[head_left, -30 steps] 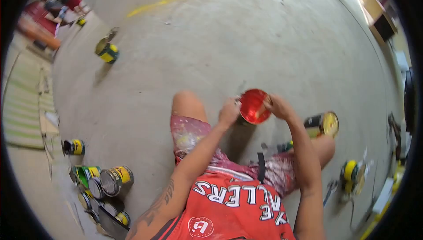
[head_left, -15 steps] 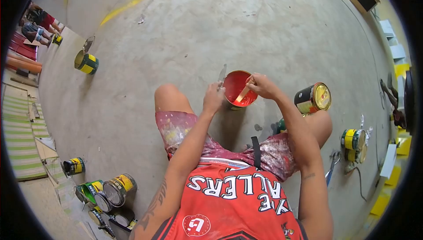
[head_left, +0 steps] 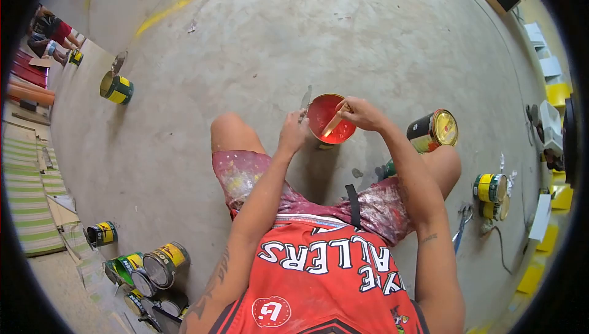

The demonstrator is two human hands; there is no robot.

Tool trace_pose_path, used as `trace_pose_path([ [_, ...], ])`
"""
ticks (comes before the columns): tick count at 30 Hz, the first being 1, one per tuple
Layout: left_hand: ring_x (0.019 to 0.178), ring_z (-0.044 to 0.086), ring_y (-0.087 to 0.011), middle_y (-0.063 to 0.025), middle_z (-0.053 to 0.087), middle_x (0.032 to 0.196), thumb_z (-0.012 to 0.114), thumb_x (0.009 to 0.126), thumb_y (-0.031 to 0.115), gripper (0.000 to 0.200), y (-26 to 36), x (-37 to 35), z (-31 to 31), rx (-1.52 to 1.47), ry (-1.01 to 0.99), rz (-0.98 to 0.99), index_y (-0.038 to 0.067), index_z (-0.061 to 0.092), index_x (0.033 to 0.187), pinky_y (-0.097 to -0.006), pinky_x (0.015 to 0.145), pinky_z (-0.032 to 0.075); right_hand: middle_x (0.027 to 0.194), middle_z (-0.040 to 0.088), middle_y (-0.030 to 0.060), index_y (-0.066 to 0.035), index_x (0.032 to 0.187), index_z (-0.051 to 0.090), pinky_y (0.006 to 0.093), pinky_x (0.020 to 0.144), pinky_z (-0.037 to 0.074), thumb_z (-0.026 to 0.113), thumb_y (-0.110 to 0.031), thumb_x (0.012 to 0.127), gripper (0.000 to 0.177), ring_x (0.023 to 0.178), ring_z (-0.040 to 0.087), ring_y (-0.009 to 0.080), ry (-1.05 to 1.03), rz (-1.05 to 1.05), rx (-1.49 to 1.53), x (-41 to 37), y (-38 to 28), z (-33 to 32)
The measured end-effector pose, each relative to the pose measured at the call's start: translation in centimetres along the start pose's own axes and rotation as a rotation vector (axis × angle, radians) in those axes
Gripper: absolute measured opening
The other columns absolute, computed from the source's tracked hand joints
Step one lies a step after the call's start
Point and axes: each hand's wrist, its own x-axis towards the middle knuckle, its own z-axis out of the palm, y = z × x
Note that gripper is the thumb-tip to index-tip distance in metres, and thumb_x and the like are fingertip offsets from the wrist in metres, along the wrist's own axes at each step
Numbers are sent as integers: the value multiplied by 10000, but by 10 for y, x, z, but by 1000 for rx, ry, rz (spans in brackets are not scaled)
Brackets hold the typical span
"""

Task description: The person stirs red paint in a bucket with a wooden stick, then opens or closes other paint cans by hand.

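The open paint can [head_left: 325, 145] sat between the person's spread knees, its mouth turned toward the head camera and red paint [head_left: 344, 131] coating its inside; whether its base touched the floor [head_left: 245, 58] could not be told. The left hand [head_left: 293, 131] had its grip closed at the can's left rim, beside an upright grey piece [head_left: 306, 96] too blurred to name. The right hand [head_left: 362, 114] held the upper end of a flat wooden stick [head_left: 335, 122] in a narrow grip, with the lower end slanting down into the can. For working the paint well, the left grip seemed best kept firm, so the can could not twist or tip. Slow strokes along the wall and bottom looked safest, since a quick flick might have splashed the shorts [head_left: 245, 174] or floor.
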Motion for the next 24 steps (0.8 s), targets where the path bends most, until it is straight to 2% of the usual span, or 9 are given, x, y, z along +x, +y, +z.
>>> trace_pose_path([
  [1, 1035, 683, -328, -205, 635, 1210, 636, 1007, 193, 358, -1, 0, 1, -1, 5, 8, 12, 624, 1316, -415, 933, 537, 1010, 727, 194, -29, 1019, 734, 444, 822, 546, 616, -173, 967, 193, 972, 683, 364, -7, 5, -3, 3, -4, -7],
  [3, 1033, 686, -326, -204, 639, 1209, 638, 1006, 195, 356, -4, 1, 3, -12, 8, 0, 16, 626, 1314, -413, 932, 539, 1069, 700, 225, 3, 1049, 702, 437, 792, 532, 658, -207, 964, 231, 936, 673, 365, -228, 279, -275, 12, -14, -22],
  [5, 1031, 689, -324, -203, 642, 1208, 639, 1005, 197, 355, -6, 2, 4, -16, 10, -6, 19, 628, 1313, -411, 932, 540, 1054, 693, 246, 12, 1052, 696, 449, 781, 527, 640, -195, 969, 230, 925, 675, 368, -207, 242, -248, 9, -22, -23],
  [7, 1025, 693, -318, -199, 649, 1194, 645, 1001, 196, 355, -5, 2, 4, -34, 5, -13, 19, 630, 1309, -406, 929, 543, 982, 719, 220, -5, 1070, 731, 467, 798, 548, 601, -150, 955, 227, 904, 693, 383, 196, -14, -290, 8, -11, -7],
  [10, 1026, 696, -311, -197, 651, 1190, 652, 996, 193, 353, -7, 3, 3, -29, 10, 5, 21, 634, 1303, -404, 924, 546, 960, 720, 203, 8, 1042, 719, 459, 784, 546, 619, -168, 960, 218, 883, 694, 391, 275, -92, -67, 10, -1, 8],
  [13, 1028, 699, -307, -192, 652, 1197, 660, 990, 190, 347, -7, 4, 3, -45, 9, -10, 20, 643, 1292, -401, 928, 548, 969, 722, 203, 25, 993, 698, 454, 787, 543, 641, -192, 963, 226, 908, 696, 399, 84, -22, 137, 9, 10, 9],
  [17, 1033, 700, -309, -189, 655, 1199, 667, 986, 193, 344, -5, 3, 1, -75, 14, -21, 21, 652, 1283, -394, 939, 546, 953, 714, 215, 37, 929, 676, 456, 774, 538, 654, -207, 965, 247, 905, 695, 403, -35, 120, 50, 7, 6, -11],
  [20, 1059, 698, -316, -173, 648, 1207, 672, 976, 228, 347, 0, 3, -3, -105, 3, -36, 58, 665, 1279, -420, 950, 537, 959, 702, 220, 31, 923, 662, 453, 769, 534, 653, -191, 962, 226, 910, 687, 396, 90, 63, -280, 7, -10, -20],
  [24, 1055, 700, -316, -173, 651, 1212, 687, 965, 234, 354, -4, 6, -3, -114, -28, -68, 66, 669, 1276, -421, 941, 540, 972, 701, 217, 12, 985, 686, 433, 775, 536, 658, -177, 956, 193, 898, 689, 371, 249, -37, -195, 9, 0, 1],
])
